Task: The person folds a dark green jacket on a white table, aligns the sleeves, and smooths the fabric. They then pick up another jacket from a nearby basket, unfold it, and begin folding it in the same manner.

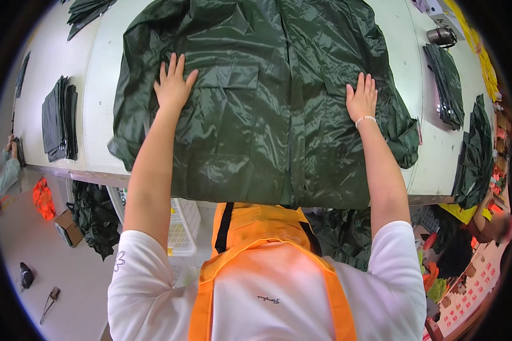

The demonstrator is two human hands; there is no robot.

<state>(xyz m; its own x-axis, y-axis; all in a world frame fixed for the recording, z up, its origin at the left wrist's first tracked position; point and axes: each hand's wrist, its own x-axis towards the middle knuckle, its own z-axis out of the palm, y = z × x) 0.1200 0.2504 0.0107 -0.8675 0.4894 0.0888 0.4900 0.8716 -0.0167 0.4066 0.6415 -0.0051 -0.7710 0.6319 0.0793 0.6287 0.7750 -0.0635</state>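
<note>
A dark green, shiny rain jacket point(227, 131) lies spread over the table before me, its lower hem hanging at the near edge. Down its middle runs the front opening, and a flapped pocket shows on the left half. My left hand point(174, 82) rests flat on the left part of the jacket, fingers spread, beside the pocket flap. On the right half lies my right hand point(362, 98), fingers stretched out and pointing away from me. Neither hand grips the cloth. The far end of the jacket is cut off by the picture's upper edge.
Folded dark green garments point(60, 119) lie at the table's left, another folded stack point(445, 85) at its right. Behind that stands a metal flask point(441, 37). Below the table are a white plastic crate point(182, 227) and a cardboard box point(69, 228). Other people work at both sides.
</note>
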